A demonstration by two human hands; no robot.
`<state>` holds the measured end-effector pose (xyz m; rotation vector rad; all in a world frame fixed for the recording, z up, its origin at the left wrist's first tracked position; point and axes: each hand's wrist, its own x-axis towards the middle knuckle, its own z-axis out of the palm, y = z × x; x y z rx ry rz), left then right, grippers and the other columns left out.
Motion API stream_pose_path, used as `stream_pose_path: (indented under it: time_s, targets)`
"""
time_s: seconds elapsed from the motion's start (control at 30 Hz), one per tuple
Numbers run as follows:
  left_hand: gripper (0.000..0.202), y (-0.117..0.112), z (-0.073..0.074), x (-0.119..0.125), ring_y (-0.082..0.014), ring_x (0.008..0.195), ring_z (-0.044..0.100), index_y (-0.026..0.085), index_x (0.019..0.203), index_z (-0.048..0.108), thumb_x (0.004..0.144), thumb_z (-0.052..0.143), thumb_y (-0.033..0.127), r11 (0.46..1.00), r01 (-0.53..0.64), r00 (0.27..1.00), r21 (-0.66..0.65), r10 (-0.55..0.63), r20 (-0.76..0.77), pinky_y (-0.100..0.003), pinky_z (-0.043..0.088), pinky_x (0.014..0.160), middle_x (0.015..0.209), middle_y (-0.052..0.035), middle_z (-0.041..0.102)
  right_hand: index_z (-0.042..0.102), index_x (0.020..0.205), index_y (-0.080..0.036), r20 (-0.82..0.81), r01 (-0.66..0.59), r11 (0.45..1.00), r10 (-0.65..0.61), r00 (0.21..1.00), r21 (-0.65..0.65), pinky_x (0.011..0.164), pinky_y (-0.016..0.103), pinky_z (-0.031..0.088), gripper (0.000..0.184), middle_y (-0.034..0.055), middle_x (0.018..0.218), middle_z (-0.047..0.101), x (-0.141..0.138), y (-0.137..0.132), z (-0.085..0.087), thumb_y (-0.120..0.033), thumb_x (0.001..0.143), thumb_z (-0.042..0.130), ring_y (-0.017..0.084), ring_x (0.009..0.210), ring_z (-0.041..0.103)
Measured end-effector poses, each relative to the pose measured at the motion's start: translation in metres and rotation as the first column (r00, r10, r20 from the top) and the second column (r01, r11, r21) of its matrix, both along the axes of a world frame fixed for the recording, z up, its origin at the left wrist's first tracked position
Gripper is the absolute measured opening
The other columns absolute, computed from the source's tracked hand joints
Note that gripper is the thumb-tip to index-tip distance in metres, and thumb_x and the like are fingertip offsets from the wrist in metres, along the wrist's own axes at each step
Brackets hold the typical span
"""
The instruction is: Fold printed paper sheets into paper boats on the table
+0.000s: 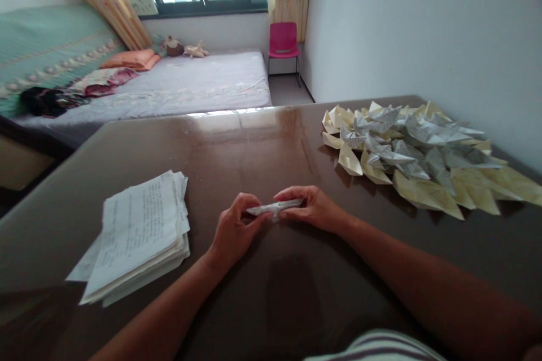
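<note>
Between my two hands, above the brown table (pixel 237 163), is a small folded paper boat (pixel 274 208) made of white printed paper. My left hand (pixel 237 220) pinches its left end between thumb and fingers. Its right end is gripped by my right hand (pixel 311 208) in the same way. Part of the boat hides behind my fingertips. To the right, a heap of folded paper boats (pixel 423 189), some cream and some white with print, covers that side of the table. On the left lies a loose stack of printed sheets (pixel 135 231), its edges uneven.
Past the table's far edge stands a bed (pixel 203 79) with orange pillows (pixel 129 60), clothes and soft toys on it. A pink chair (pixel 283 40) is by the window. A white wall (pixel 406 28) runs along the right side.
</note>
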<state>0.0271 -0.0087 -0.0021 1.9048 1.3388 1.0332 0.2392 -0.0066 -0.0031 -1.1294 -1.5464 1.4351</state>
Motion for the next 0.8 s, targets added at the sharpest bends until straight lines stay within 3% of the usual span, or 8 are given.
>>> stream_pose_path:
  time_s: [0.1,0.2,0.4,0.53,0.6,0.7,0.8]
  targets:
    - [0.021,0.000,0.000,-0.001,-0.0102,0.062,0.063,0.022,0.091,0.063,0.075,0.072,0.032,0.998,0.069,0.997,-0.002,-0.069,-0.027,-0.019,0.049,0.060,0.073,0.0050,0.069,0.074,0.085,-0.015,0.052,0.011,0.997,-0.015,0.999,0.073,0.062,0.023,0.044,0.019,0.0014,0.072,0.070,-0.002,-0.002,-0.001,-0.031,0.077,0.070,0.012,0.065,0.059]
    - [0.013,0.003,0.000,-0.001,-0.0108,0.062,0.063,0.022,0.081,0.067,0.080,0.067,0.035,0.993,0.118,0.986,0.008,-0.116,-0.123,-0.019,0.047,0.059,0.072,0.0036,0.070,0.074,0.083,-0.018,0.110,0.038,0.981,-0.059,0.992,0.188,0.063,0.023,0.044,0.016,0.0018,0.074,0.071,-0.002,-0.002,-0.006,-0.031,0.081,0.067,0.013,0.068,0.060]
    - [0.012,0.010,-0.007,-0.006,-0.0141,0.080,0.065,0.026,0.092,0.070,0.085,0.062,0.032,0.971,0.218,0.932,0.097,-0.177,-0.316,-0.024,0.049,0.074,0.085,0.0011,0.070,0.073,0.087,-0.025,0.379,-0.047,0.895,-0.140,0.915,0.443,0.073,0.027,0.045,0.010,0.0009,0.078,0.068,0.008,0.005,-0.009,-0.031,0.081,0.069,0.016,0.081,0.058]
    - [0.025,0.010,-0.011,-0.010,-0.0155,0.087,0.065,0.023,0.111,0.061,0.086,0.061,0.027,0.960,0.252,0.917,0.124,-0.196,-0.348,-0.027,0.051,0.080,0.100,-0.0020,0.069,0.064,0.100,-0.023,0.430,-0.109,0.880,-0.115,0.895,0.462,0.077,0.029,0.046,0.028,0.0022,0.099,0.066,0.017,0.008,-0.004,-0.024,0.074,0.074,0.017,0.090,0.057]
    - [0.030,0.009,-0.011,-0.012,-0.0165,0.096,0.063,0.022,0.115,0.056,0.086,0.060,0.027,0.950,0.287,0.912,0.124,-0.231,-0.339,-0.029,0.050,0.086,0.110,-0.0042,0.066,0.062,0.096,-0.022,0.413,-0.132,0.876,-0.082,0.907,0.464,0.078,0.028,0.046,0.023,0.0034,0.105,0.063,0.019,0.009,-0.002,-0.020,0.075,0.072,0.016,0.094,0.058]
    - [0.016,0.008,-0.010,-0.013,-0.0161,0.105,0.060,0.022,0.105,0.057,0.089,0.057,0.026,0.929,0.348,0.901,0.122,-0.296,-0.317,-0.029,0.047,0.091,0.119,-0.0044,0.062,0.062,0.089,-0.022,0.405,-0.174,0.853,-0.047,0.913,0.492,0.085,0.030,0.046,0.019,0.0046,0.111,0.061,0.020,0.009,0.000,-0.026,0.075,0.074,0.018,0.102,0.056]
    - [0.009,0.008,-0.011,-0.013,-0.0136,0.094,0.062,0.021,0.091,0.060,0.091,0.053,0.027,0.933,0.348,0.905,0.094,-0.308,-0.292,-0.026,0.049,0.085,0.105,-0.0020,0.066,0.063,0.089,-0.022,0.432,-0.201,0.854,-0.031,0.901,0.480,0.088,0.032,0.044,0.025,0.0044,0.111,0.062,0.020,0.009,0.001,-0.034,0.072,0.077,0.019,0.104,0.056]
